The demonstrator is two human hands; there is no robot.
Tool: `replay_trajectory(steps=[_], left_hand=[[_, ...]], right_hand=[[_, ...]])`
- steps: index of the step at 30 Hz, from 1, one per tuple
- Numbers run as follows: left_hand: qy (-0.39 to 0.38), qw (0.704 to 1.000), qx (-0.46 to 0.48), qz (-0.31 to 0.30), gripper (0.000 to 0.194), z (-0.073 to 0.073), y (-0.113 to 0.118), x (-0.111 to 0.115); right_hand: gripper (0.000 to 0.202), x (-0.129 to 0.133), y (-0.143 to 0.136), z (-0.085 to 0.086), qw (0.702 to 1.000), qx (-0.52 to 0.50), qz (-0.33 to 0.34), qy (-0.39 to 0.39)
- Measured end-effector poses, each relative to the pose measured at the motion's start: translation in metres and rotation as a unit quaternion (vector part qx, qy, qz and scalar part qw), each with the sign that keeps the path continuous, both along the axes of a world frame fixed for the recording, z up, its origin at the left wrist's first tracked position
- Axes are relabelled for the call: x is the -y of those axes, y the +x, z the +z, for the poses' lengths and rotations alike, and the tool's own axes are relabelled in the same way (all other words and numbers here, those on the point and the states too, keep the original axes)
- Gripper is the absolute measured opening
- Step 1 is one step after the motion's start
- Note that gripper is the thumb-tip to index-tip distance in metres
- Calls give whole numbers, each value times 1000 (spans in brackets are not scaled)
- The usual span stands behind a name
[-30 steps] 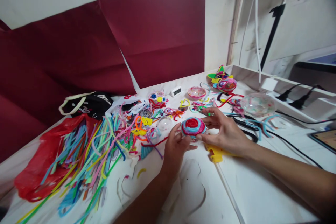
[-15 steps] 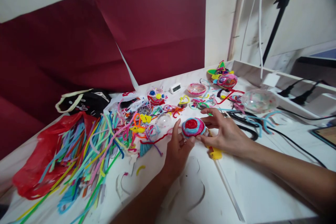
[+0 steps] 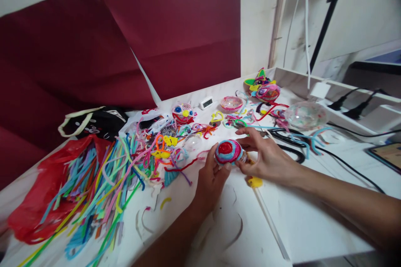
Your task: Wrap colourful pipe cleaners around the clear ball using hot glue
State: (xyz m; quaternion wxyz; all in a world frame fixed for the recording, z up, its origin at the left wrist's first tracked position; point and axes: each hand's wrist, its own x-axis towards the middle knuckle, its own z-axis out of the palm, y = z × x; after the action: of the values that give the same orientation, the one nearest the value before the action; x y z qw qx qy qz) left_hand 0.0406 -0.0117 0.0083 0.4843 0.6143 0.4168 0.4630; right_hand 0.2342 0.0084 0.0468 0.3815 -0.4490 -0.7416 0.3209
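Observation:
A round dome wound with red, light blue and pink fuzzy stems (image 3: 228,152) is held above the white table between both hands. My left hand (image 3: 212,179) grips its left and lower edge with thumb and fingers. My right hand (image 3: 263,156) pinches its right side, where a bit of clear or brownish material shows between the fingers. Below the right hand lies a yellow glue gun tip (image 3: 255,182) with a clear stick (image 3: 272,223) pointing down to the right. The underside of the dome is hidden.
Left: a red bag (image 3: 34,200), many loose pipe cleaners (image 3: 109,187), a black pouch (image 3: 97,125). Behind: a small white clock (image 3: 206,103), a pink-rimmed bowl (image 3: 232,103), a decorated figure (image 3: 266,89). Right: a clear dome (image 3: 305,114), black cables (image 3: 351,167), a phone (image 3: 387,155).
The view has shifted slightly, so most things sit a little further left. Both hands still hold the dome, which is tilted slightly differently.

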Motion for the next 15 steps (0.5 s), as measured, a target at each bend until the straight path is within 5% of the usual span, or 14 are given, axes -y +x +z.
replay_trajectory(steps=[15], left_hand=[[-8,1000,-4,-11,74,-1,-2,-1]], right_hand=[[57,2,0,2,999,-4,-14,31]])
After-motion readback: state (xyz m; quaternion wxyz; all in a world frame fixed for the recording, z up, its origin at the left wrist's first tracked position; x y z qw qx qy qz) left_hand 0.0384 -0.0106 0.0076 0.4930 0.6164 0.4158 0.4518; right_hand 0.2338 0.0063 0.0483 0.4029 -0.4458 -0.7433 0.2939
